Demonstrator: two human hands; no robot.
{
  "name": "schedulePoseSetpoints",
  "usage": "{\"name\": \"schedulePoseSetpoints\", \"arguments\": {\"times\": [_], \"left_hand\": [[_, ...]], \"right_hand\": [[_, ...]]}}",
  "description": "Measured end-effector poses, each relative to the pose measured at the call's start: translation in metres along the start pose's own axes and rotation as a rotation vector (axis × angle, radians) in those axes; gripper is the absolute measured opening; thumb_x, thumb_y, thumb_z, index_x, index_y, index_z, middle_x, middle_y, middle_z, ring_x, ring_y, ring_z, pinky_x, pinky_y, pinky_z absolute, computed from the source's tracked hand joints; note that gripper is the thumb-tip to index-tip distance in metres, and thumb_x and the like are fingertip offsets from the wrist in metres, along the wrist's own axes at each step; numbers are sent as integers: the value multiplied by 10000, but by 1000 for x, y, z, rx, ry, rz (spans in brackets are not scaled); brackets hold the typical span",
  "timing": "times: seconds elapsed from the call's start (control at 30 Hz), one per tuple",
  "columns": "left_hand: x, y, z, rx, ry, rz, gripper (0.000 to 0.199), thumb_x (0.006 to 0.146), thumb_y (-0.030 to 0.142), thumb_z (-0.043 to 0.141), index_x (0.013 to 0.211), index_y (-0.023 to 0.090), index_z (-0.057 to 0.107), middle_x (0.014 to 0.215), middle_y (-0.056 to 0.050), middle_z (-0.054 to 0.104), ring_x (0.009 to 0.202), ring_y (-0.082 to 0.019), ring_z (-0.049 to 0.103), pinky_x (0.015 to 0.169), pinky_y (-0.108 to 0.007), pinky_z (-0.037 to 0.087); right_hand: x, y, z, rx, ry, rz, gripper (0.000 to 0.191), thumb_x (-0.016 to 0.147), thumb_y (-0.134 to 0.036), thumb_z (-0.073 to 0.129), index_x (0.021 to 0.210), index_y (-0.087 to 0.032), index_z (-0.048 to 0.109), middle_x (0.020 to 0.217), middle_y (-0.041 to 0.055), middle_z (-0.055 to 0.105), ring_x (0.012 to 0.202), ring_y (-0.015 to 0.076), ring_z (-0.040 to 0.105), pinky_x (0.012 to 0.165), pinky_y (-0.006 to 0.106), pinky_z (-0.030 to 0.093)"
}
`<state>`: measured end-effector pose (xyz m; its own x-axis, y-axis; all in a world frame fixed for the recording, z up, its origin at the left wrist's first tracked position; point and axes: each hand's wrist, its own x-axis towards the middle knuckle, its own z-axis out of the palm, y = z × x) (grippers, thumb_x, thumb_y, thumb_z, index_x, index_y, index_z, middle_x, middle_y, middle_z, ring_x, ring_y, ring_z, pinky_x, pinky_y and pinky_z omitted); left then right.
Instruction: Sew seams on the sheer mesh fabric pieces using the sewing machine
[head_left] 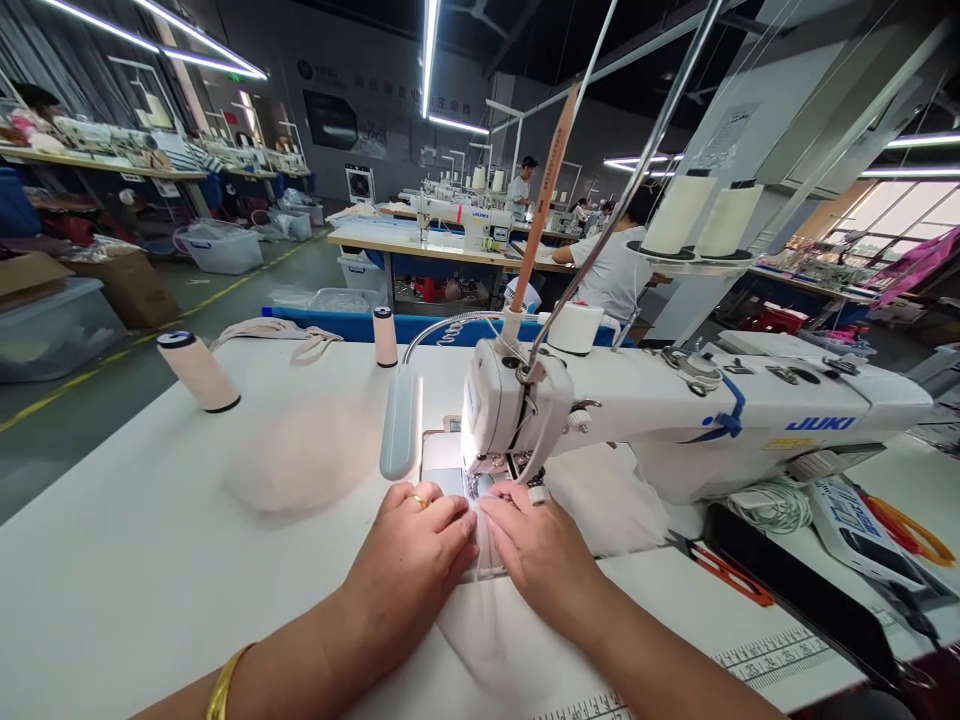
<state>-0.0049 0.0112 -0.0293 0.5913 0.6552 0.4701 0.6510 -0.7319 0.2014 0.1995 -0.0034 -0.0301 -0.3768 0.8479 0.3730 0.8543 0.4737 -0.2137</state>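
Observation:
A white JUKI sewing machine stands on the table, its needle area lit by a small lamp. Thin, sheer pale fabric runs from the needle area down over the table's front. My left hand, with a ring on one finger, pinches the fabric just left of the presser foot. On the other side my right hand has its fingers closed on the same fabric, close beside the foot. The fingertips partly hide the stitching spot. More sheer fabric lies to the right, under the machine arm.
A pale sheer bundle lies at the left, near a peach thread cone and a smaller spool. Orange-handled scissors, a black phone-like slab and coiled cable lie right. A person sits beyond the machine.

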Motion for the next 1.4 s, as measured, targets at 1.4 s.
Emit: {"name": "schedulePoseSetpoints", "arguments": {"times": [1.4], "left_hand": [[23, 8, -14, -346, -155, -253, 133, 813, 157, 467, 906, 225, 534, 893, -49, 636, 836, -236, 589, 740, -354, 485]], "right_hand": [[4, -2, -35, 472, -19, 49, 334, 1119, -353, 394, 927, -247, 646, 871, 26, 699, 844, 212, 632, 806, 335, 498]]}}
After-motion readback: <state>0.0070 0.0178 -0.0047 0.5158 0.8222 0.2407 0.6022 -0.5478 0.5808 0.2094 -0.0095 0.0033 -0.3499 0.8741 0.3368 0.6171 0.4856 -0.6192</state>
